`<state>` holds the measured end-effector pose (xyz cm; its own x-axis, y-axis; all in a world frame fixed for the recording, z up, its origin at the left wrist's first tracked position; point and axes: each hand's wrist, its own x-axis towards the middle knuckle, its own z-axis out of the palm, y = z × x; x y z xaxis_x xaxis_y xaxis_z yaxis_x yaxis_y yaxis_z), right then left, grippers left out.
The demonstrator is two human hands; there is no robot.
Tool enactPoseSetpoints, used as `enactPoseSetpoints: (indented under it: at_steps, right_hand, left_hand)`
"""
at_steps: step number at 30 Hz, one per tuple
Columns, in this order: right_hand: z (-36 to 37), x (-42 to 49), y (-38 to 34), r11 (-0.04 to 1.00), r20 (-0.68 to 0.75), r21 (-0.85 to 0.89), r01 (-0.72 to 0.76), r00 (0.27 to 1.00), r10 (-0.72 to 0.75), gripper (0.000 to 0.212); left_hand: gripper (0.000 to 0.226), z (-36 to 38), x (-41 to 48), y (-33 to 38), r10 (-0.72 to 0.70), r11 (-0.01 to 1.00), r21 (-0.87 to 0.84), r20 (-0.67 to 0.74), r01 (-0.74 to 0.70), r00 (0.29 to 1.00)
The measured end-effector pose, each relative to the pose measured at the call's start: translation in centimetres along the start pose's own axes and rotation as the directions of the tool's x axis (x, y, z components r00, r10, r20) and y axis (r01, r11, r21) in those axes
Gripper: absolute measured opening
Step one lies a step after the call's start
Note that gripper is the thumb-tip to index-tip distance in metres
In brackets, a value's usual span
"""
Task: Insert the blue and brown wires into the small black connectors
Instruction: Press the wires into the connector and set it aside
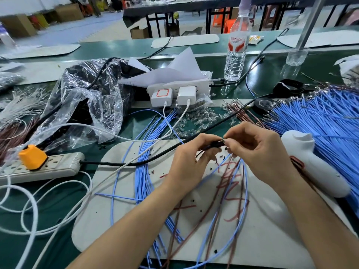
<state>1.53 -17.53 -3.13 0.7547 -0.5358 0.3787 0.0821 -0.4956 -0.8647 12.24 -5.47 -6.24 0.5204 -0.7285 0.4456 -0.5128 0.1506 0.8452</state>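
Connector (217,144), small and black, sits pinched in the curled fingertips of the left hand (191,159), raised over the pale grey work mat (97,235). At its end, the right hand (258,150) pinches a thin wire tip; long blue and brown wires (245,177) loop beneath, a white plastic handheld tool (314,171) nearby

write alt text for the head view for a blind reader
Two hands meet over a white mat: the left hand pinches a small black connector while the right hand pinches a wire end at its tip. Loose blue and brown wires loop across the mat, beside a thick fan of blue wires.
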Motion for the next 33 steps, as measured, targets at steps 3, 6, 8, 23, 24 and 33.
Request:
enactPoseSetpoints:
  at_steps: [3,6,8,23,24,33]
  right_hand:
    - [-0.2,0.1,0.2,0.993,0.040,0.112,-0.040,0.999,0.035,0.021]
    - [-0.4,0.2,0.5,0.976,0.068,0.194,-0.095,0.994,0.083,0.016]
    - [-0.4,0.3,0.7,0.976,0.096,0.188,-0.114,0.991,0.097,0.015]
    - [-0.9,0.3,0.9,0.650,0.316,0.589,-0.479,0.878,0.360,0.009]
    - [-0.9,0.3,0.9,0.645,0.314,0.589,-0.487,0.874,0.372,0.010]
    - [-1.3,0.5,0.8,0.774,0.313,0.447,-0.449,0.889,0.335,0.013]
  left_hand:
    - [0.025,-0.1,-0.1,0.1,-0.008,1.000,0.002,0.016,0.008,1.000]
    - [0.025,-0.2,-0.2,0.1,-0.020,1.000,0.007,0.039,0.020,0.999]
    - [0.025,-0.2,-0.1,0.0,-0.046,0.999,0.006,0.049,0.046,0.998]
    - [0.014,0.2,-0.4,0.3,-0.142,0.978,-0.139,0.105,0.156,0.984]
    - [0.014,0.2,-0.4,0.3,-0.146,0.977,-0.141,0.103,0.159,0.984]
    - [0.017,0.4,-0.5,0.3,-0.113,0.986,-0.109,0.090,0.122,0.990]
